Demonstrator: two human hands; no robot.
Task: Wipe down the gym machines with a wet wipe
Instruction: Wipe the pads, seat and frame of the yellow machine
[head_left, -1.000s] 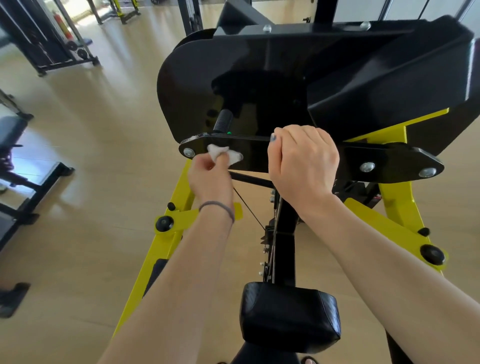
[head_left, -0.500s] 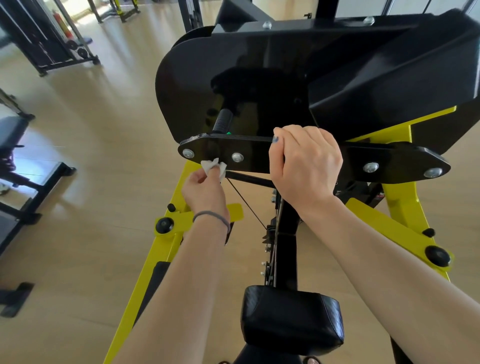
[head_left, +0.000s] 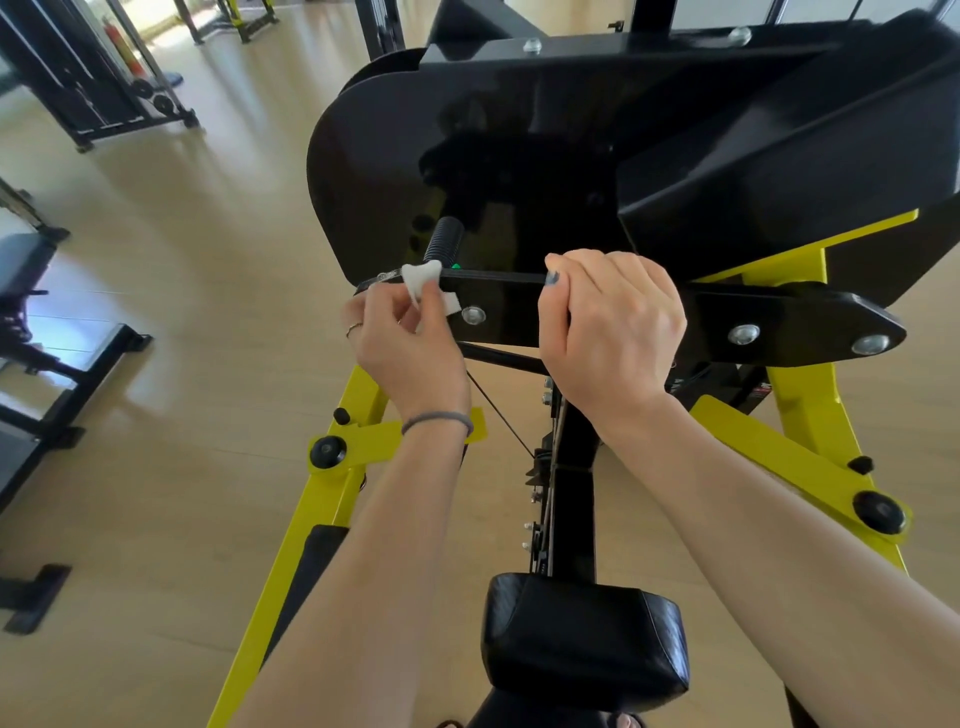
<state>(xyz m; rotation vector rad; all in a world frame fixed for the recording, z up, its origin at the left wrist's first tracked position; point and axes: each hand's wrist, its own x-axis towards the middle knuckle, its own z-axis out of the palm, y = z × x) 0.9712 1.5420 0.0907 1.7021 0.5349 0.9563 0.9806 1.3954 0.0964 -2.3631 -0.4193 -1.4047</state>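
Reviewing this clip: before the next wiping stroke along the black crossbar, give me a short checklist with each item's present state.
1. Wet wipe pinched in left hand: ok.
2. Wipe touching the black crossbar, at its left end and top edge: ok.
3. Right hand gripping the crossbar to steady it: ok.
4. Stretch between the hands free for the stroke, one bolt in the way: ok.
5. Wipe still damp: cannot tell.
6. Right end of crossbar already wiped: cannot tell.

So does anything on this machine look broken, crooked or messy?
Nothing stands out. The left hand pinches a wet wipe on the black bar's top edge, the right hand grips that bar, and its bolts look seated.
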